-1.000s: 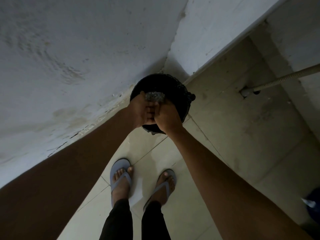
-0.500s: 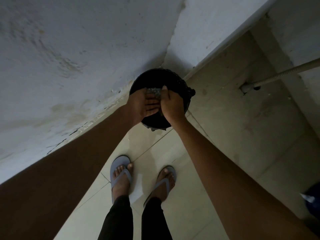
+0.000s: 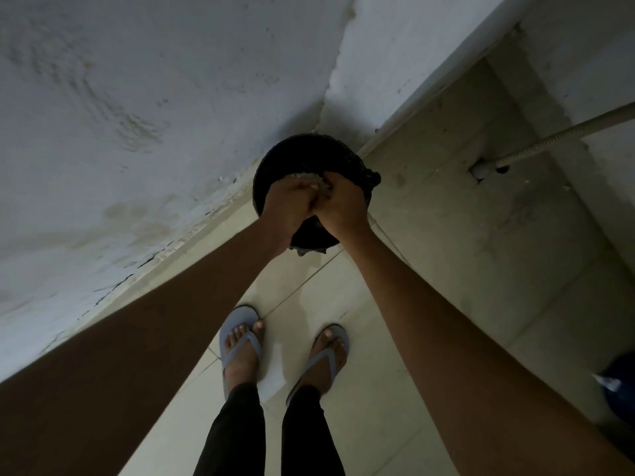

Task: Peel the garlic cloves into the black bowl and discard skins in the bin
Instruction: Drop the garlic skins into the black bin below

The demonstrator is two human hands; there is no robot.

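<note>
Pressing together over one black bin (image 3: pixel 275 163) at floor's wall corner: left hand (image 3: pixel 288 204), right hand (image 3: pixel 343 204), both closed round pale skins (image 3: pixel 309 178).

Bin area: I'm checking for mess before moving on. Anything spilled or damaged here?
A pale scrap lies on the floor at the black bin's near edge, possibly dropped skin. The wall base is cracked and flaking.

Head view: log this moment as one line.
phase: discarding skins | left hand + right hand: pressed together over black bin | pale skins between them | bin on floor, by wall
</note>
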